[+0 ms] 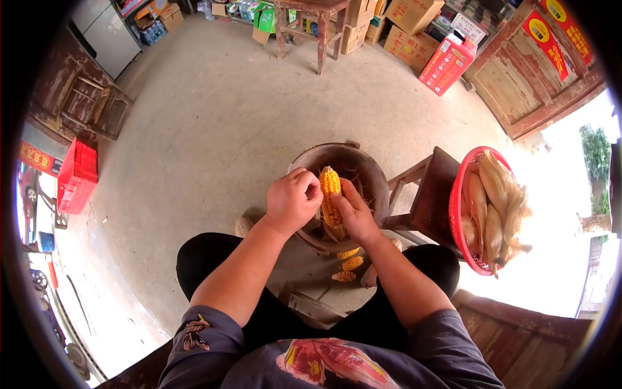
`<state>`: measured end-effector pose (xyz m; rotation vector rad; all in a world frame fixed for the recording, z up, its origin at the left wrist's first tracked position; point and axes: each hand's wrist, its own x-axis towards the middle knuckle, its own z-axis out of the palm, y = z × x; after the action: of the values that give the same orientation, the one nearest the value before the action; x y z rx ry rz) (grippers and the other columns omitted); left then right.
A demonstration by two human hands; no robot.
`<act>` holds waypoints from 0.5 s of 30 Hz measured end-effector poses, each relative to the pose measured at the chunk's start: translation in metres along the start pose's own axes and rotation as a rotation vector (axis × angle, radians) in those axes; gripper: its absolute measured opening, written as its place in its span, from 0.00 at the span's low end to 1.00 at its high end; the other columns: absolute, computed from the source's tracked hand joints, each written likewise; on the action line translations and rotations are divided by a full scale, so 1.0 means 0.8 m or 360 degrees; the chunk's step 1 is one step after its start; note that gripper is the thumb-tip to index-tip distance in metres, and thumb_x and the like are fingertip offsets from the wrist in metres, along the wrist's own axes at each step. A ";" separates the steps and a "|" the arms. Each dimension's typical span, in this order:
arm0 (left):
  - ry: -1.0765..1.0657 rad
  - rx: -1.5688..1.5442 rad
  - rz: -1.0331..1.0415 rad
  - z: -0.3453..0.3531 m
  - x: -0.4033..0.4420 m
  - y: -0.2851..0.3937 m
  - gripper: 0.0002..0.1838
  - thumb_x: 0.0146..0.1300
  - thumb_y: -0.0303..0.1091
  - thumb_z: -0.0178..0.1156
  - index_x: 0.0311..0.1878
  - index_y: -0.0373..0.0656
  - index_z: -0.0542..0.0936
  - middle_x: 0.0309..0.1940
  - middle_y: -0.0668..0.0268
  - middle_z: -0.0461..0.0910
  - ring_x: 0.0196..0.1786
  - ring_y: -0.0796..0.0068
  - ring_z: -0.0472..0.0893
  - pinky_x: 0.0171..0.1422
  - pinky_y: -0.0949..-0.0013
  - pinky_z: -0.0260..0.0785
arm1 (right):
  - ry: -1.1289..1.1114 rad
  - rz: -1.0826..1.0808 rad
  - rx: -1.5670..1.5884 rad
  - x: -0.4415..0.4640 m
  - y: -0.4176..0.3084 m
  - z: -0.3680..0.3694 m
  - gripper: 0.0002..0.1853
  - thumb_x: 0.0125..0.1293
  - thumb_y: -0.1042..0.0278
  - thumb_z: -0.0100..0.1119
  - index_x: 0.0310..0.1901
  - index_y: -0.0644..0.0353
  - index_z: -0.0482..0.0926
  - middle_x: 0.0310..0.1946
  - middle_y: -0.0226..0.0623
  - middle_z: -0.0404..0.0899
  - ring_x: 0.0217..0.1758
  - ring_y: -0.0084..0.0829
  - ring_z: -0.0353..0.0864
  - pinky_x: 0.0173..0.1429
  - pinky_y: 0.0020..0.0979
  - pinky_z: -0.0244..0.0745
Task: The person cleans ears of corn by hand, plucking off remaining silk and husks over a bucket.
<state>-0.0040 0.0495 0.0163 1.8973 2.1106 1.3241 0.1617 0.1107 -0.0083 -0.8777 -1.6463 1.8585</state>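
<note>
A husked corn cob (329,188) with yellow kernels stands roughly upright over a round brown tub (382,185). My right hand (355,212) is wrapped round it from the right, thumb across the kernels. Close against the cob's left side, my left hand (291,200) is curled closed; whatever its fingers pinch, if anything, is hidden. Dry husk scraps lie inside the tub under my hands. Several bare yellow cobs (352,263) rest on the floor between my feet, just below the tub.
A red plastic basket (455,214) heaped with unhusked corn (494,207) sits on a dark wooden stool (431,188) at the right. A red crate (78,178) stands at the left. Cartons (411,48) and a wooden table (317,8) are at the back.
</note>
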 end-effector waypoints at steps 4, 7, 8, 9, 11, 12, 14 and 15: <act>0.0002 -0.0017 -0.0064 -0.001 0.001 0.001 0.09 0.48 0.26 0.66 0.27 0.46 0.73 0.25 0.66 0.77 0.26 0.60 0.79 0.28 0.62 0.72 | -0.0050 0.0046 -0.0022 -0.004 -0.011 -0.001 0.23 0.76 0.62 0.50 0.67 0.64 0.66 0.57 0.38 0.75 0.60 0.26 0.72 0.65 0.27 0.67; -0.0011 -0.0008 -0.0118 -0.002 0.002 0.002 0.09 0.47 0.26 0.65 0.27 0.45 0.73 0.25 0.65 0.77 0.26 0.60 0.79 0.28 0.62 0.72 | -0.0078 0.0219 0.0379 0.005 0.005 -0.004 0.22 0.74 0.64 0.47 0.66 0.63 0.67 0.55 0.40 0.76 0.57 0.29 0.76 0.63 0.30 0.71; 0.0017 -0.0071 -0.0165 -0.003 0.004 0.001 0.09 0.47 0.25 0.65 0.27 0.45 0.73 0.25 0.65 0.77 0.25 0.61 0.78 0.28 0.63 0.71 | -0.0078 0.0219 0.0379 0.005 0.008 -0.005 0.22 0.74 0.64 0.47 0.66 0.63 0.67 0.55 0.40 0.76 0.57 0.29 0.76 0.63 0.30 0.71; 0.0043 -0.0134 -0.0210 -0.003 0.005 -0.001 0.09 0.47 0.25 0.65 0.27 0.45 0.73 0.25 0.65 0.77 0.25 0.62 0.78 0.28 0.63 0.71 | -0.0169 0.0320 0.0688 0.005 -0.001 -0.003 0.22 0.73 0.65 0.45 0.65 0.63 0.67 0.54 0.41 0.77 0.55 0.31 0.78 0.61 0.32 0.74; 0.0060 -0.0178 -0.0247 -0.003 0.005 -0.009 0.08 0.48 0.24 0.64 0.28 0.45 0.74 0.27 0.66 0.78 0.25 0.64 0.79 0.28 0.64 0.71 | -0.0257 0.0418 0.0998 0.007 -0.005 -0.004 0.22 0.72 0.66 0.43 0.65 0.62 0.68 0.53 0.42 0.78 0.53 0.34 0.80 0.59 0.34 0.76; 0.0078 -0.0219 -0.0287 -0.005 0.006 -0.010 0.07 0.50 0.23 0.64 0.30 0.44 0.76 0.28 0.66 0.79 0.25 0.66 0.80 0.29 0.65 0.72 | -0.0293 0.0459 0.1073 0.009 -0.003 -0.005 0.21 0.72 0.65 0.42 0.64 0.62 0.68 0.52 0.43 0.78 0.50 0.36 0.81 0.57 0.36 0.78; 0.0063 -0.0297 -0.0356 -0.007 0.006 -0.006 0.07 0.53 0.21 0.62 0.35 0.42 0.78 0.30 0.65 0.80 0.27 0.70 0.80 0.31 0.69 0.73 | -0.0330 0.0501 0.1148 0.010 -0.002 -0.008 0.21 0.72 0.65 0.40 0.64 0.61 0.68 0.51 0.44 0.79 0.48 0.38 0.83 0.54 0.38 0.80; 0.0048 -0.0374 -0.0426 -0.009 0.007 -0.002 0.08 0.56 0.19 0.61 0.39 0.40 0.80 0.32 0.65 0.81 0.29 0.74 0.81 0.34 0.73 0.75 | -0.0311 0.0538 0.1180 0.010 -0.004 -0.009 0.22 0.72 0.65 0.39 0.64 0.61 0.68 0.50 0.44 0.79 0.47 0.38 0.83 0.54 0.38 0.80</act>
<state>-0.0106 0.0499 0.0229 1.4586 2.0272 1.4691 0.1613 0.1216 -0.0070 -0.6760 -0.7869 2.5869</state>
